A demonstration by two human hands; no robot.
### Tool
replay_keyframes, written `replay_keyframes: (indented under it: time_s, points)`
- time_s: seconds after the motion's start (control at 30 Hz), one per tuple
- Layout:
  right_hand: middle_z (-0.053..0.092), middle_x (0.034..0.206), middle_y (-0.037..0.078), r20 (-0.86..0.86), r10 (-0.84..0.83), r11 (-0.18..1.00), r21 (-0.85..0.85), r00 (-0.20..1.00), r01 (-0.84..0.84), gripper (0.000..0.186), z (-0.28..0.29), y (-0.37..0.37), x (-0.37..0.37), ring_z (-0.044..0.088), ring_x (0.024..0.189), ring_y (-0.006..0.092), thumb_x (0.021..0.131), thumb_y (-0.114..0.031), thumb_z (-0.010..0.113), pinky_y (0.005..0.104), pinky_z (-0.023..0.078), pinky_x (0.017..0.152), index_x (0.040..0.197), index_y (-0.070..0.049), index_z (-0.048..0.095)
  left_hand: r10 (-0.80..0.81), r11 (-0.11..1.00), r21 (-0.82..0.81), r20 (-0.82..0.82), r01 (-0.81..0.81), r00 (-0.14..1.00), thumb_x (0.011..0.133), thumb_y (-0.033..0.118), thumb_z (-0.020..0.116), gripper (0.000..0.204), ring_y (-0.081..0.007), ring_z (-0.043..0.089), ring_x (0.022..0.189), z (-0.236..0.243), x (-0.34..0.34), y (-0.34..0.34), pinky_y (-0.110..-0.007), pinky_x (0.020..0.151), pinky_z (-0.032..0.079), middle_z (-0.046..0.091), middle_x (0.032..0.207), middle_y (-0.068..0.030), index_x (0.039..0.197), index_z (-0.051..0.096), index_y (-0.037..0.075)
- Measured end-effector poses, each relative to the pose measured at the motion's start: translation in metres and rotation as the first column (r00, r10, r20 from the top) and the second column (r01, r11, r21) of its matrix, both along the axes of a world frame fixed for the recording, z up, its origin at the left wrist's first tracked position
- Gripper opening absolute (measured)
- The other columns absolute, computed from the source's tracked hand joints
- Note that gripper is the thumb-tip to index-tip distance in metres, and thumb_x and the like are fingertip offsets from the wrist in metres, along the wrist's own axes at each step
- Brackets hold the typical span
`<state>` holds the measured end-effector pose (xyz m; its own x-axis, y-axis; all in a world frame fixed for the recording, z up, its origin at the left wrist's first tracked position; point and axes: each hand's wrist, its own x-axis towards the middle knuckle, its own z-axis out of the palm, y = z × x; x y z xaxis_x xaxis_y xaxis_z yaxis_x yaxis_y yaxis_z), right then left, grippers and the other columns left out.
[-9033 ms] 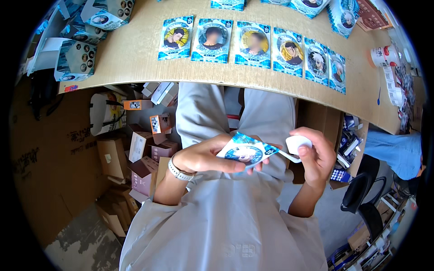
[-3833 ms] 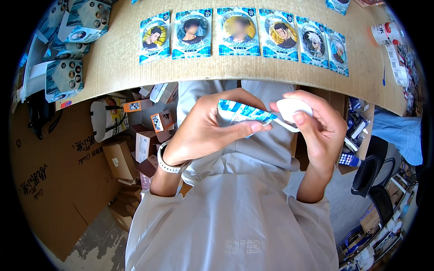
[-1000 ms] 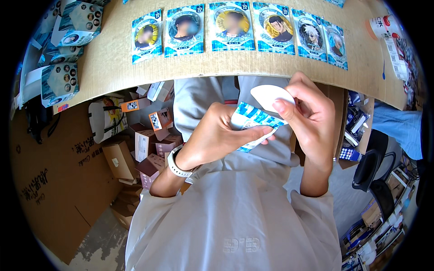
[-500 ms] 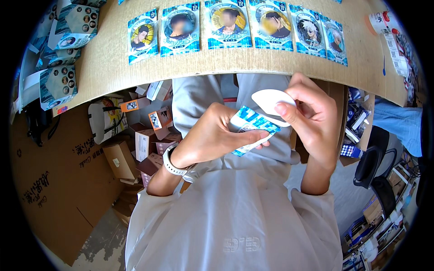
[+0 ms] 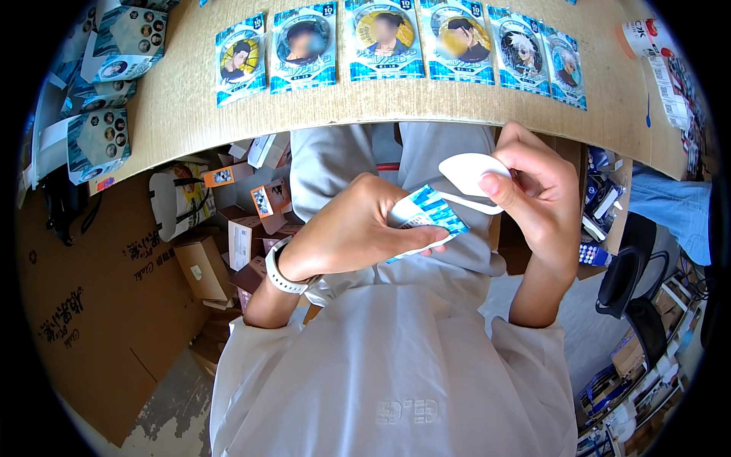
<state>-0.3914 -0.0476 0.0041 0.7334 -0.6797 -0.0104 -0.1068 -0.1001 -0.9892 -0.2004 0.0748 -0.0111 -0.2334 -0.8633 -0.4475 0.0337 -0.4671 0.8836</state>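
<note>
My left hand (image 5: 358, 227) grips a blue-and-white patterned packet (image 5: 435, 207) in front of my lap, with the thumb across its lower part. Between the thumb and bent fingers of my right hand (image 5: 539, 204) is a white rounded disc (image 5: 461, 174), seen at a slant. Below the disc runs a thin white edge (image 5: 474, 202), reaching toward the packet's upper right side; whether it belongs to the disc or is a second piece I cannot tell. Along the table lies a row of several blue packets (image 5: 384, 65) with round character pictures.
The wooden table (image 5: 304, 114) curves across ahead of me. Blue display boxes (image 5: 99, 141) stand at its left. A roll-like container (image 5: 638, 38) and labels lie at the right. Below are cartons (image 5: 202, 266), a large brown cardboard sheet (image 5: 91, 305) and a black chair (image 5: 640, 274).
My right hand has moved slightly right with the white disc, farther from the packet. My left hand has shifted a little, and the packet has turned slightly.
</note>
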Motion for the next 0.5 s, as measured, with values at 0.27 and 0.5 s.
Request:
replay_keyframes:
  time_s: [0.27,0.5]
  points:
    - [0.047,0.077,-0.001,0.016,-0.153,0.988,-0.029,0.988,0.153,0.015,0.004,-0.009,-0.016,0.039,0.065,0.0041,0.089,-0.008,0.070,0.0209,0.028,0.056,0.082,0.003,0.062,-0.494,0.846,0.044,0.442,0.532,0.749,0.089,0.011,0.072,0.014,-0.0089,0.066,0.068,0.004,0.015,-0.007,-0.027,0.059,0.048,0.075,0.082,-0.0051,0.094,0.075,-0.001]
    - [0.058,0.086,0.000,0.043,-0.500,0.866,-0.002,0.865,0.501,0.017,0.015,-0.023,-0.033,0.041,0.062,0.0027,0.092,-0.007,0.068,0.0180,0.030,0.053,0.103,0.005,0.067,0.055,0.996,-0.062,-0.128,-0.063,0.990,0.091,0.005,0.068,0.019,-0.0102,0.065,0.083,-0.008,0.008,0.002,-0.027,0.080,0.050,0.074,0.099,-0.0082,0.109,0.070,-0.003]
